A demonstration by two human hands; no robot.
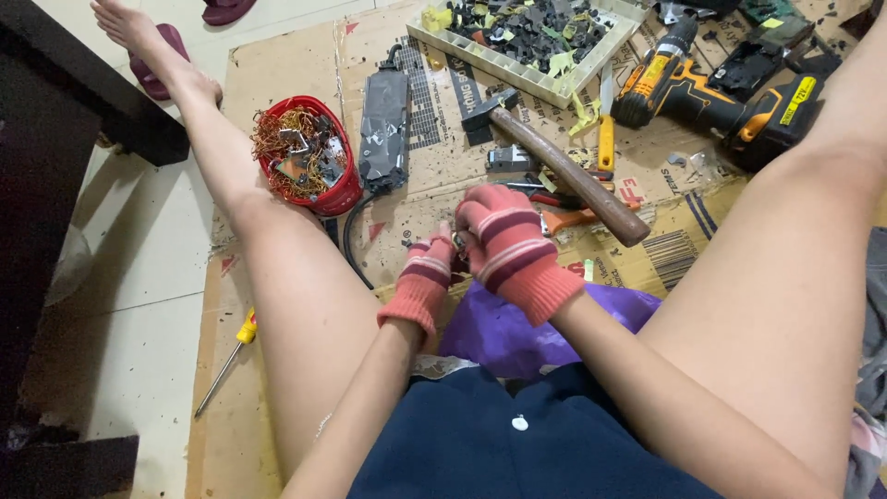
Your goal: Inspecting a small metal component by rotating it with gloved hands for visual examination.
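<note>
Both hands gloved in red-pink striped knit, brought together over the cardboard [277,407] between the legs. Left hand [427,275] curled, fingertips pressed to a small metal bit [458,242] – too small & mostly covered to say what it is. Right hand [504,242] clenched over the same bit from above, fingers folded tight; whether it also grips a tool can't tell, palm side hidden.

Just beyond the right hand lies a hammer [564,171], wooden handle toward the person, head pointing away. Orange-handled pliers [565,220] partly under the handle, jaws hidden. Purple bag [517,328] beneath the wrists, lower part covered by dark shorts.

Left of the hands – red bowl [309,157] of copper wire & metal scraps, a grey flat part [383,125] beside it. Screwdriver [226,360] w/ yellow handle lies well apart at cardboard's left edge. Top: white tray [527,46] of black plastic bits, cut off by frame. Orange-black drill [711,97] at upper right, nose end crowded by clutter
</note>
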